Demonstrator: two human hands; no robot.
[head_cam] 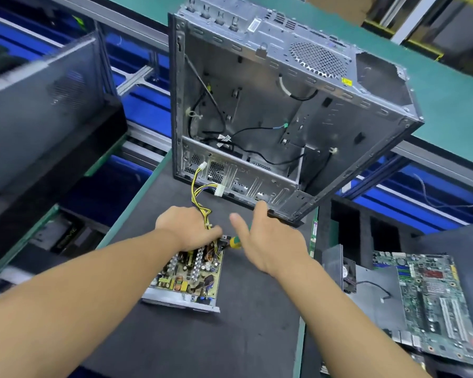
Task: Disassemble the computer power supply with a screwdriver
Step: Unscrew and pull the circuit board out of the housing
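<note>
The opened power supply (191,271) lies on the black mat (257,323), its circuit board bare in a metal tray. Its yellow and black cable bundle (195,186) runs up toward the computer case. My left hand (183,225) grips the far end of the power supply where the cables leave it. A screwdriver with a green and yellow handle (234,242) points at that same end. My right hand (268,238) hovers over the handle with fingers and thumb spread straight, and most of the tool is hidden beneath it.
An empty metal computer case (257,105) stands open just behind the hands, loose wires inside. A motherboard (432,301) and a metal cover with a fan (336,266) lie to the right. A blurred dark panel (38,105) fills the left.
</note>
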